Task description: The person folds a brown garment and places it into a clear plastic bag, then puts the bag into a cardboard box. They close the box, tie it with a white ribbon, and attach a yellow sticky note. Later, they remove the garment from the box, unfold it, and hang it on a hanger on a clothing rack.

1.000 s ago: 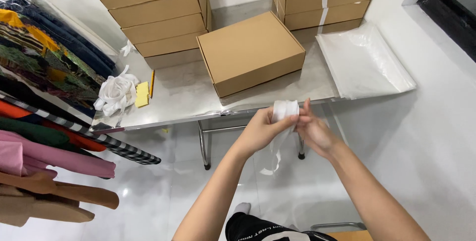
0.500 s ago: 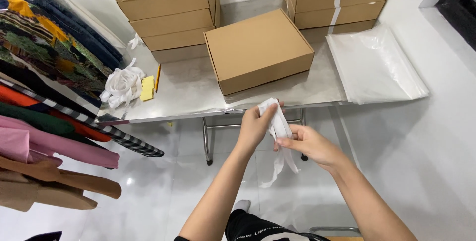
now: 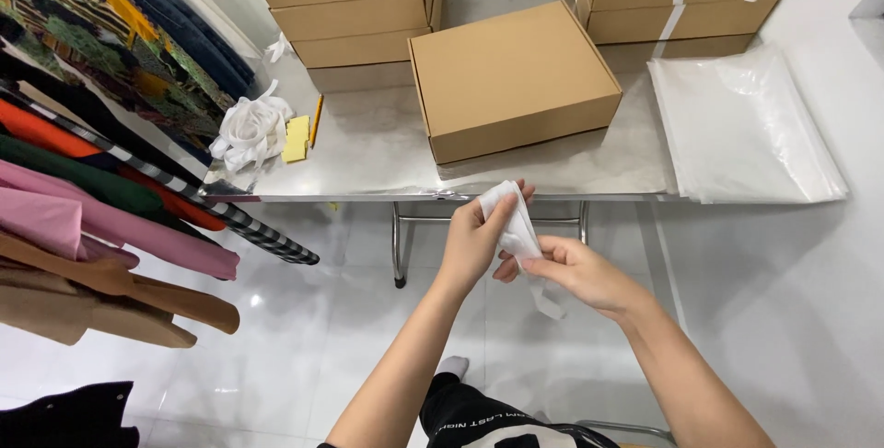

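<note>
Since half a second ago the hands sit lower and nearer the table edge in view; the white strip, then pulled up between them, now hangs more slack, and the right hand has slid down it.

Left hand (image 3: 474, 236): fingers closed round the upper end of the white strip (image 3: 517, 238), thumb on its face, fingertips showing just above it. Right hand (image 3: 578, 273): pinching the same strip lower down between thumb and forefinger. Both hands grasp it; neither is free.

Strip: thin, white, papery or plastic, can't tell which. Folded or bunched at the top, a loose tail drooping below the right hand's fingers. It is held in the air in front of the steel table (image 3: 368, 149), just below its front edge, over the pale tiled floor (image 3: 276, 319).

On the table: a closed flat cardboard box (image 3: 511, 80) directly beyond the hands, stacked boxes (image 3: 354, 6) behind it, a pile of clear plastic bags (image 3: 741, 126) at the right end, a heap of white strips (image 3: 249, 130) and a yellow notepad (image 3: 296, 139) at the left. Hanging clothes (image 3: 83, 126) fill the left side.
</note>
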